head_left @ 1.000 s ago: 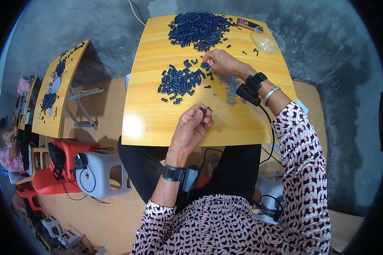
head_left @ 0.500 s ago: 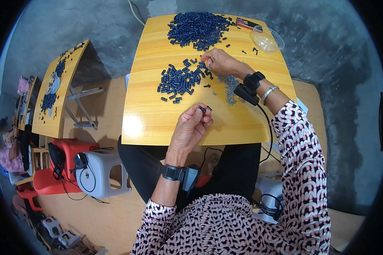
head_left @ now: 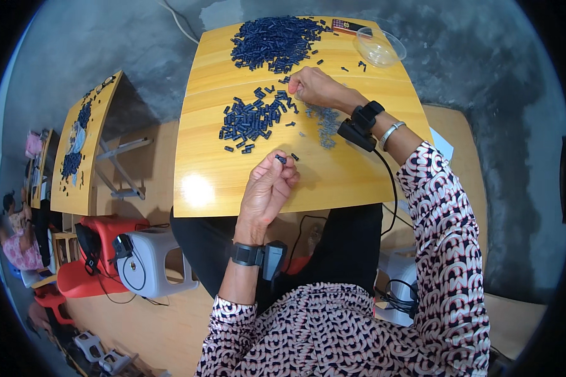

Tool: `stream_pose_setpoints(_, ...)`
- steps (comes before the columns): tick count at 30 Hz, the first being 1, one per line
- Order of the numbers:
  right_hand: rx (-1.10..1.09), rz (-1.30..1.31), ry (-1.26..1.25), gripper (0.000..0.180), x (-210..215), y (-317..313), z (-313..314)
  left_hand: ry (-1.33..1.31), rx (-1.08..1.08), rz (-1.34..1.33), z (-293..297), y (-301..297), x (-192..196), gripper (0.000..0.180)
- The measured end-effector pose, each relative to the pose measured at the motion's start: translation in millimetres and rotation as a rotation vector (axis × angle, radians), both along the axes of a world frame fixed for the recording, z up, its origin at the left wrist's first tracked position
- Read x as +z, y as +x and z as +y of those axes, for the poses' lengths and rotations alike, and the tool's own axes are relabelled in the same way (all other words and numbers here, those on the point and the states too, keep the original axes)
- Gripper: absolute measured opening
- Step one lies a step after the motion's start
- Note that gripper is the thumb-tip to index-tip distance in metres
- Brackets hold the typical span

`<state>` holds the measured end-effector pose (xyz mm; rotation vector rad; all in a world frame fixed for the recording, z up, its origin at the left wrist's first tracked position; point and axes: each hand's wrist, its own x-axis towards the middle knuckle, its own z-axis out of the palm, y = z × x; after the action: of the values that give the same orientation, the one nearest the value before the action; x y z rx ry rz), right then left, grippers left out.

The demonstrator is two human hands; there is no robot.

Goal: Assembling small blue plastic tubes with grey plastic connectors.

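Observation:
Between the thumb and fingertips of my left hand (head_left: pixel 267 188) is a small dark blue plastic piece (head_left: pixel 281 159), held above the near part of the table. Another small dark piece (head_left: pixel 294 156) shows just beside those fingertips. My right hand (head_left: pixel 317 87) is closed in a pinch at the far right side of a smaller heap of dark blue plastic pieces (head_left: pixel 248 119). What its fingertips hold, if anything, I cannot make out. Below my right wrist lies a scatter of tiny grey parts (head_left: pixel 327 129).
A large heap of dark blue pieces (head_left: pixel 273 41) covers the far left of the yellow wooden table (head_left: pixel 233 188). A clear plastic bowl (head_left: pixel 382 51) and a red and black phone-like object (head_left: pixel 349 26) sit far right. Left stand another table (head_left: pixel 82 195) and a grey stool (head_left: pixel 151 270).
The whole view has shifted slightly, so the table sits further left. My right hand has edged slightly away from the smaller heap. My left hand still pinches the blue piece.

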<state>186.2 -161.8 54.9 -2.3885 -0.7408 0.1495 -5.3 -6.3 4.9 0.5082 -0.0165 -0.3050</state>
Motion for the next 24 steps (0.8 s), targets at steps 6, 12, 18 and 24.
stream_pose_setpoints(6,0.042,-0.098,-0.055,0.012,-12,-1,-6,-0.016,0.008,-0.020,0,1,-2,0.014)
stream_pose_setpoints(12,0.112,-0.245,-0.060,0.010,-11,-9,-4,-0.028,0.013,-0.023,0,1,-3,0.014)
stream_pose_setpoints(18,0.072,-0.176,0.017,0.012,-11,-8,-3,-0.028,0.015,-0.023,1,1,-3,0.014)
stream_pose_setpoints(24,0.120,-0.195,-0.007,0.014,-18,-6,5,-0.013,0.016,-0.015,-1,0,-1,0.015)
